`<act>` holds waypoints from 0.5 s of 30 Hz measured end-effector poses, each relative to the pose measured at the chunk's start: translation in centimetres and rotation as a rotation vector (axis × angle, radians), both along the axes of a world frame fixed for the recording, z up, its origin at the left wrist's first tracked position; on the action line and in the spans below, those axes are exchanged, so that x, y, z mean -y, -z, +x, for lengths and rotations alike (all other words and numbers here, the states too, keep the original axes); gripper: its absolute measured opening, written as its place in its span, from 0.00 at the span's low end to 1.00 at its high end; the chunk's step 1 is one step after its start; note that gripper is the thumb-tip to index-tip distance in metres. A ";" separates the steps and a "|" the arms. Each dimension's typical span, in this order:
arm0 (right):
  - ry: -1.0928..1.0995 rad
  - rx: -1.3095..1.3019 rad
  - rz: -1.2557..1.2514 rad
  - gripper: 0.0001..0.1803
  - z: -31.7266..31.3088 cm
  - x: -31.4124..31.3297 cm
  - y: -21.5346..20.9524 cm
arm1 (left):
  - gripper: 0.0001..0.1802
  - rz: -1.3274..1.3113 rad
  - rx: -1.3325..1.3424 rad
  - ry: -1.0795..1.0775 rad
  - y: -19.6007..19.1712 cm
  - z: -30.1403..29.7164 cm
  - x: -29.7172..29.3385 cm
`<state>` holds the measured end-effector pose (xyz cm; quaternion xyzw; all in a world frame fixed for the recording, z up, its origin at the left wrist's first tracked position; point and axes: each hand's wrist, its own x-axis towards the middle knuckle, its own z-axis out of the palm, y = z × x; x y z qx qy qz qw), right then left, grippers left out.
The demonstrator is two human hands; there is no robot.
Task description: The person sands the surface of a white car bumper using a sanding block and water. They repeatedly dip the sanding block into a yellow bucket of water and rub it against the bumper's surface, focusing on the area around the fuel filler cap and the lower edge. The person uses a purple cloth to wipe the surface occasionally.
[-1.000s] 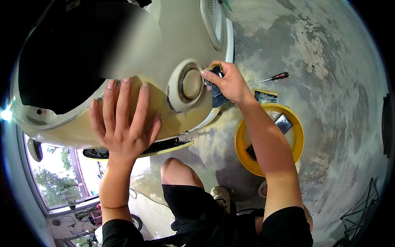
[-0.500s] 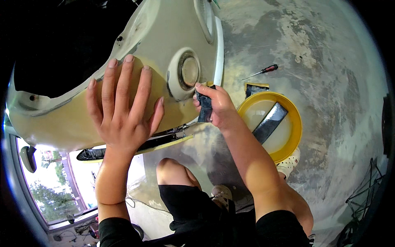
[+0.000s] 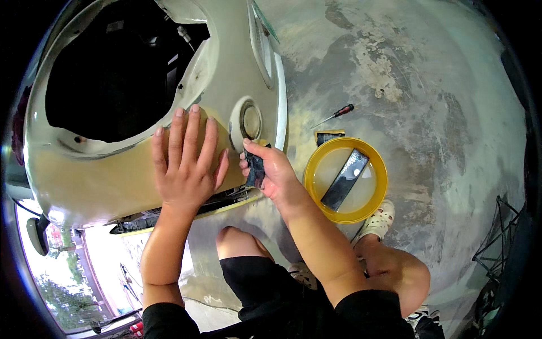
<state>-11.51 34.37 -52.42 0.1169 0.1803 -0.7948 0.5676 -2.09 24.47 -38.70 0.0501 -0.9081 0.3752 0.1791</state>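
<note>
My left hand lies flat with fingers spread on a dull beige-yellow car bumper, its fingertips close to the rim of a large dark opening. In my right hand is a folded piece of dark sandpaper, pinched between thumb and curled fingers. That hand is beside the bumper's edge, just below the round recess; whether the sandpaper touches the surface I cannot tell. A yellow basin of cloudy water stands on the floor to the right. Lying across it is a long dark block.
Behind the basin are a small dark sheet with a tan edge and a screwdriver on the stained floor. My knees and light clogs are close below. A thin black metal frame stands at the far right.
The view has shifted, showing more of the bumper's dark opening. My left hand still lies flat on the bumper, and the right hand still holds the sandpaper near the round recess.
</note>
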 end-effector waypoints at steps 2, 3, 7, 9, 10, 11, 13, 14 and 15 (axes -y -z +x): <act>0.107 -0.129 0.084 0.11 -0.5 -0.5 -1.1 | 0.28 -0.015 0.007 0.006 -0.3 0.0 -0.1; 0.169 -0.197 0.121 0.11 -1.0 -0.5 -1.0 | 0.28 -0.019 0.006 0.005 -0.4 0.0 -0.1; 0.231 -0.460 0.232 0.09 -4.1 0.1 -3.0 | 0.28 -0.033 -0.004 0.009 -0.4 0.2 0.2; 0.268 -0.557 0.283 0.08 -6.0 1.0 -3.0 | 0.32 -0.017 0.002 -0.001 -0.3 0.1 0.2; 0.248 -0.578 0.288 0.08 -6.7 1.3 -2.9 | 0.32 -0.015 0.004 -0.006 -0.3 0.1 0.1; 0.228 -0.599 0.293 0.08 -7.4 1.5 -2.9 | 0.32 -0.014 0.006 -0.011 -0.4 0.0 0.0; 0.207 -0.620 0.286 0.09 -8.1 2.0 -2.7 | 0.32 -0.017 0.007 -0.016 -0.4 0.0 -0.1; 0.205 -0.619 0.276 0.09 -8.2 2.2 -2.6 | 0.32 -0.020 0.006 -0.017 -0.3 0.1 -0.1; 0.205 -0.618 0.266 0.10 -8.4 2.4 -2.5 | 0.32 -0.024 0.005 -0.016 -0.2 0.0 -0.1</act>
